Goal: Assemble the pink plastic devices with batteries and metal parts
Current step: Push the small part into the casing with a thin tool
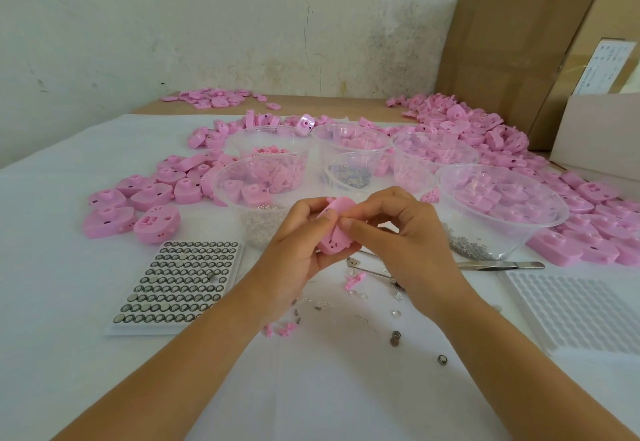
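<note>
Above the middle of the white table my left hand [298, 243] grips a pink plastic device [335, 233], thumb across its top. My right hand [401, 233] meets it from the right, with thumb and forefinger pinched against the device's upper edge. What sits between those fingertips is hidden. A tray of button batteries [180, 281] lies to the left. Loose batteries [395, 336] and small metal parts [298, 316] are scattered below my hands.
Several clear plastic bowls [502, 205] hold pink parts and metal pieces behind my hands. Heaps of pink devices [131, 205] spread left, right and far back. Tweezers [498, 265] and an empty white tray [581, 312] lie at the right. Cardboard boxes [519, 42] stand at the back right.
</note>
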Available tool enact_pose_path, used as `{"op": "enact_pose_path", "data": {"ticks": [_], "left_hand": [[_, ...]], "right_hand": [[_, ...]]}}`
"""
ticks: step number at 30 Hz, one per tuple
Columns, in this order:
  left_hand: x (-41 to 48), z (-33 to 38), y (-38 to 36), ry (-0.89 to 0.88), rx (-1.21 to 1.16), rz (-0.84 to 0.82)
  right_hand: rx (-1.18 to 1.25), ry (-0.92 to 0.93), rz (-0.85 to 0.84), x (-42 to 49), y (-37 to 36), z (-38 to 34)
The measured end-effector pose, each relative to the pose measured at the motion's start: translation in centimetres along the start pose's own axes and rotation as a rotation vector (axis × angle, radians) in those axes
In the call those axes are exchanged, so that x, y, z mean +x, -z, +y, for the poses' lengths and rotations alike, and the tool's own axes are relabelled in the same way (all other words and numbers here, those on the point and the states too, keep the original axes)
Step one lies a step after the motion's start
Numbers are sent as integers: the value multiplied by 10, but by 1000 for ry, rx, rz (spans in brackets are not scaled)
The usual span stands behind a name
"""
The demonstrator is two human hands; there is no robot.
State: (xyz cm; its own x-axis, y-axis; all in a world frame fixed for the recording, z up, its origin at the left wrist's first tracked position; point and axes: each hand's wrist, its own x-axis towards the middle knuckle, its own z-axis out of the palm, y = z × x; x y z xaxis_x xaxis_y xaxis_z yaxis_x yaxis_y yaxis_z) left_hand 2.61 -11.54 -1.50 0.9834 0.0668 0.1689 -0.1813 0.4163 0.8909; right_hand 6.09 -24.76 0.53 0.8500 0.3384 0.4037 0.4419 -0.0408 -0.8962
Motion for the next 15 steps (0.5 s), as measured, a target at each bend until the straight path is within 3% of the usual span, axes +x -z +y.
{"op": "enact_pose_path", "data": {"ticks": [5, 15], "left_hand": [[1, 3, 3, -48, -31, -16], [0, 0, 2, -39, 25, -19]], "right_hand": [[102, -40, 88, 1, 0, 2], [38, -35, 128, -1, -4, 3]]}}
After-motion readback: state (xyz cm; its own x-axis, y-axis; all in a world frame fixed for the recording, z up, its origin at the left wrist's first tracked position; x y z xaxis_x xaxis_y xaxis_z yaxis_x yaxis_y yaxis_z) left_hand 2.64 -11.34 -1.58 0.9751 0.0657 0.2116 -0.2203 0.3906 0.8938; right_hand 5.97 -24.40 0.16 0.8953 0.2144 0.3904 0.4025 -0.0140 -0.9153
